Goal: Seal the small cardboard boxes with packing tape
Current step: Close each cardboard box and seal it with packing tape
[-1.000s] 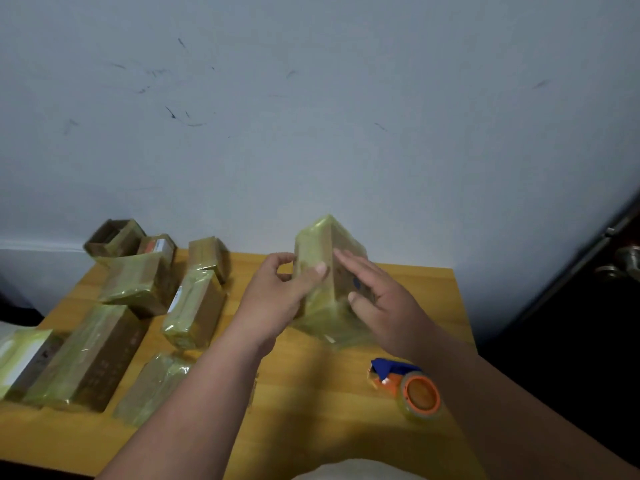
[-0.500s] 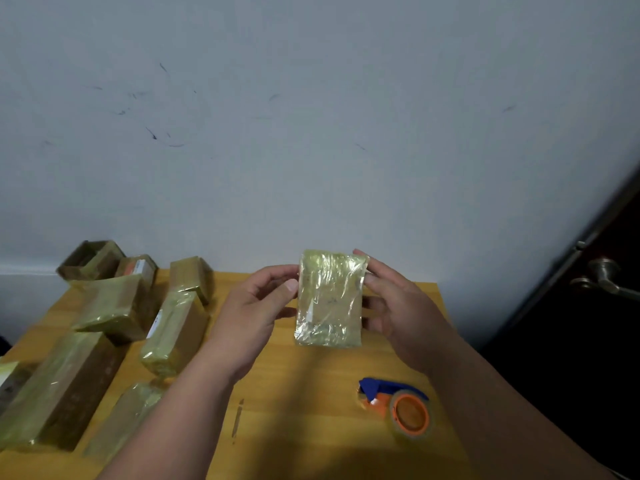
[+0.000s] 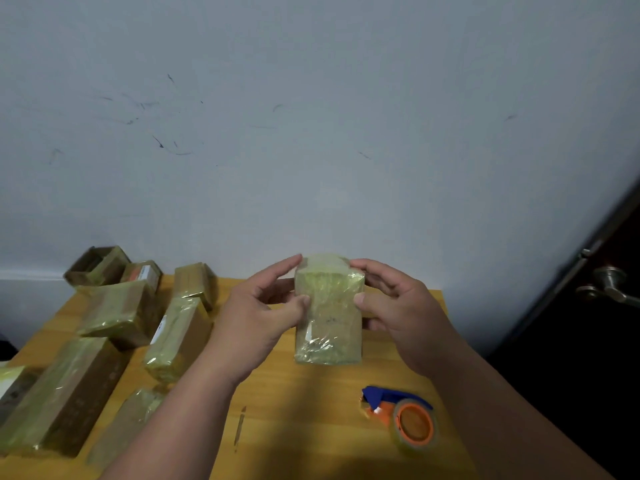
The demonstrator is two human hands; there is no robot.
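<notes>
A small cardboard box [image 3: 329,313], wrapped in shiny yellowish tape, is held upright above the middle of the wooden table [image 3: 304,410]. My left hand [image 3: 259,317] grips its left side, thumb on the front face and fingers behind. My right hand [image 3: 398,306] grips its right side the same way. A tape dispenser [image 3: 401,415] with a blue handle and an orange roll core lies on the table at the front right, apart from both hands.
Several taped boxes lie on the left part of the table, among them a long one [image 3: 65,393] at the front left and another [image 3: 178,336] near my left forearm. An open box [image 3: 95,265] stands at the back left. A door handle [image 3: 609,285] sticks out at the right.
The box has been turned from an edge-on tilt to upright with its broad face towards me. Both hands shifted to grip its two sides.
</notes>
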